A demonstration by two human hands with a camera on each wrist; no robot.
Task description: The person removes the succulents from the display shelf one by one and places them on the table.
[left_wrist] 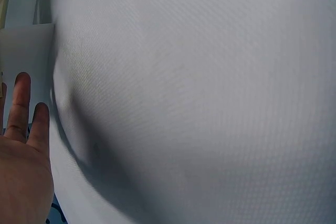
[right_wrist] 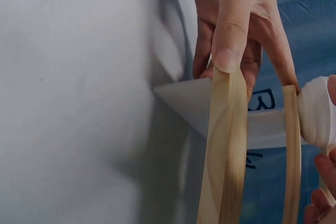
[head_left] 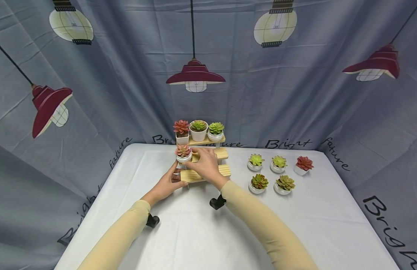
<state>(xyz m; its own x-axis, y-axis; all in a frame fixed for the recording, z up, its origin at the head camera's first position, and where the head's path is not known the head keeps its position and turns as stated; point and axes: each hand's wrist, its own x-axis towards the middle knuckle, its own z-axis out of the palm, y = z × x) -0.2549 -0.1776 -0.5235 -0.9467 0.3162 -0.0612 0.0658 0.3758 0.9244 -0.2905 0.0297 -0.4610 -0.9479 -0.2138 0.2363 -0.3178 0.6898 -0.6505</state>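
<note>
A small tiered plant stand [head_left: 205, 174] with wooden shelves and white side supports stands at the back of the table. My right hand [head_left: 206, 164] grips a round white pot with a pink succulent [head_left: 183, 151] at the left end of the middle shelf. My left hand [head_left: 166, 186] holds the stand's left side. Its thumb presses the bottom shelf's end [right_wrist: 223, 129], and its index finger reaches the middle shelf's end [right_wrist: 292, 129]. In the left wrist view, two fingers lie along the white side panel [left_wrist: 29, 51]. The right hand is mostly cut off in the right wrist view.
On the top shelf are a red succulent [head_left: 182, 131], a dark-centred green one [head_left: 198, 130] and a light green one [head_left: 215, 131]. Several potted succulents, including a red one [head_left: 302, 165] and an olive one [head_left: 284, 185], stand right on the white table [head_left: 195, 232]. A printed curtain [head_left: 242, 93] hangs behind.
</note>
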